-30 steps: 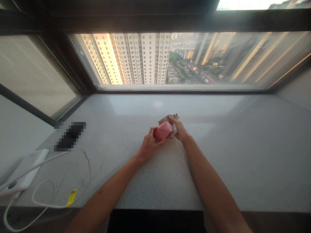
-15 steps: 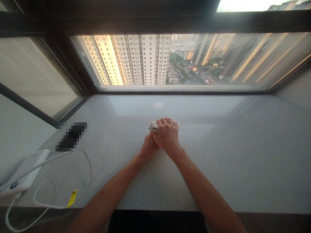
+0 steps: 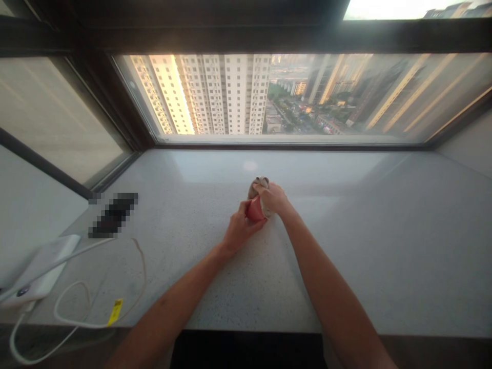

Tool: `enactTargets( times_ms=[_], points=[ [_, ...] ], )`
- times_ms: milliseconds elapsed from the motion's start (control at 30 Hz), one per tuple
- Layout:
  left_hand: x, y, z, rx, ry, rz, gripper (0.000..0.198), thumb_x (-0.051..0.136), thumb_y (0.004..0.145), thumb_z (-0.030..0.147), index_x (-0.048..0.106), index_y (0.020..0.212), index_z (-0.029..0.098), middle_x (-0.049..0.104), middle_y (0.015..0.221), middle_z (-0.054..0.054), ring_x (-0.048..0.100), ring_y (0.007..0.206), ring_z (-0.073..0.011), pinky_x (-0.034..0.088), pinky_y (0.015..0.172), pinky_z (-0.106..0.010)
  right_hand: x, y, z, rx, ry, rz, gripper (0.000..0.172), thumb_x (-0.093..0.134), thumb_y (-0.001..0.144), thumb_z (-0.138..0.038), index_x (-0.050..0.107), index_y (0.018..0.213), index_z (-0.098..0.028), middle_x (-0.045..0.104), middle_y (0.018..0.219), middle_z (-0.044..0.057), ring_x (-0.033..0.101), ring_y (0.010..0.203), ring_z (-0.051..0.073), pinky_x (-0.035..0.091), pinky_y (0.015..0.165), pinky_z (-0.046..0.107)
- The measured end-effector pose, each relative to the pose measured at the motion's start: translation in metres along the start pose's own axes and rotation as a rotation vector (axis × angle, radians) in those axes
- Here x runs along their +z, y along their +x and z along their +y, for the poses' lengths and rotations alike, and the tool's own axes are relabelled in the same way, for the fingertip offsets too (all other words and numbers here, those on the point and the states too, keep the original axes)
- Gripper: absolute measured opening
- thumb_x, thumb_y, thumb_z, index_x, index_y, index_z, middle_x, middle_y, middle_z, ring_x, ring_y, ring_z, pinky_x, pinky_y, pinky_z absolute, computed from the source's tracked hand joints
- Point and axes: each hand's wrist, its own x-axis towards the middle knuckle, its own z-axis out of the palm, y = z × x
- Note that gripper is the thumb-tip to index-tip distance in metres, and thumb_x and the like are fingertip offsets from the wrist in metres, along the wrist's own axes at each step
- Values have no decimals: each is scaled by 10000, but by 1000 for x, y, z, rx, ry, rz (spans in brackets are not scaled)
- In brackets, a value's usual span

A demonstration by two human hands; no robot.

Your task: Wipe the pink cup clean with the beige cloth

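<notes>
Above the middle of the pale windowsill (image 3: 215, 297), my left hand (image 3: 237, 230) grips a small red object (image 3: 255, 210), perhaps a cup; its exact kind is hard to make out. Thumb and fingers curl round its lower left side. My right hand (image 3: 274, 197) is closed on a greyish-beige cloth (image 3: 261, 182), pressed against the top and right side of the red object. Part of the cloth bunches up past the far end, and some hangs down on the right. The fingertips of my right hand are partly buried in the cloth.
A white power bank (image 3: 44, 269) lies at the left with a looping white cable (image 3: 144, 271) bearing a yellow tag (image 3: 115, 311). A pixelated dark object (image 3: 113, 215) sits behind it. The window frame (image 3: 288, 147) borders the sill's far side.
My right hand has lifted off my left hand and shifted right and slightly away from me with the cloth. The red object, hidden before, now shows between my hands.
</notes>
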Motion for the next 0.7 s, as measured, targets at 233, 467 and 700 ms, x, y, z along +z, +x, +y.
enactTargets(
  times_ms=[233, 467, 700],
  points=[
    [-2, 0, 6, 30, 64, -15, 577, 827, 900, 488, 562, 1324, 199, 770, 1144, -96, 730, 966, -229, 575, 854, -332, 8, 11, 36, 72, 517, -106, 394, 533, 941, -579, 683, 894, -217, 698, 811, 71, 635, 721, 228, 534, 727, 350],
    [-4, 0, 3, 17, 18, -32, 625, 813, 902, 491, 551, 1382, 187, 754, 1232, -121, 722, 1050, -249, 575, 908, -357, 3, 12, 56, 99, 686, 97, 358, 602, 922, -579, 653, 845, -234, 664, 746, 37, 645, 675, 225, 574, 673, 357],
    [-3, 1, 1, 14, 7, -34, 610, 844, 877, 412, 559, 1372, 197, 767, 1191, -100, 716, 1012, -231, 578, 892, -346, -13, -28, 7, -178, 175, 401, 344, 548, 1002, -467, 770, 1030, -205, 796, 1021, 131, 704, 967, 301, 527, 903, 409]
  ],
)
